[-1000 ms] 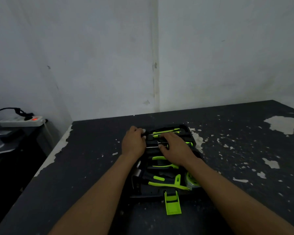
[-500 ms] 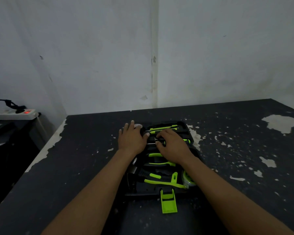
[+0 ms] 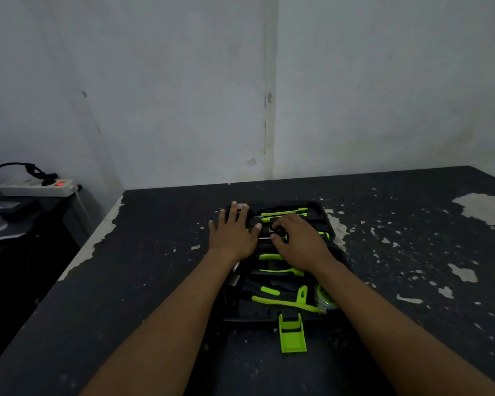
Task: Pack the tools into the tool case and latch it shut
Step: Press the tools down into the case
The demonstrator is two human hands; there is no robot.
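A black tool case (image 3: 323, 215) lies open on the dark table (image 3: 155, 252), with a green latch (image 3: 292, 335) sticking out of its near edge. Green-and-black tools fill its slots: screwdrivers (image 3: 283, 214) at the far end, pliers (image 3: 277, 270) in the middle, a long green-handled tool (image 3: 286, 301) and a tape measure (image 3: 325, 300) near the front. My left hand (image 3: 233, 232) lies flat with spread fingers on the case's far left corner. My right hand (image 3: 299, 242) has its fingers curled down over a thin screwdriver (image 3: 265, 238) in the case.
The table's paint is chipped in pale patches, mostly on the right (image 3: 483, 207). White walls meet in a corner behind the table. To the left, a lower dark shelf holds a white power strip (image 3: 37, 188) with a lit red switch and a black cable.
My left hand has opened from a curled hold into a flat, spread press on the case's far left corner. My right hand stays on the thin screwdriver. The camera has tilted slightly.
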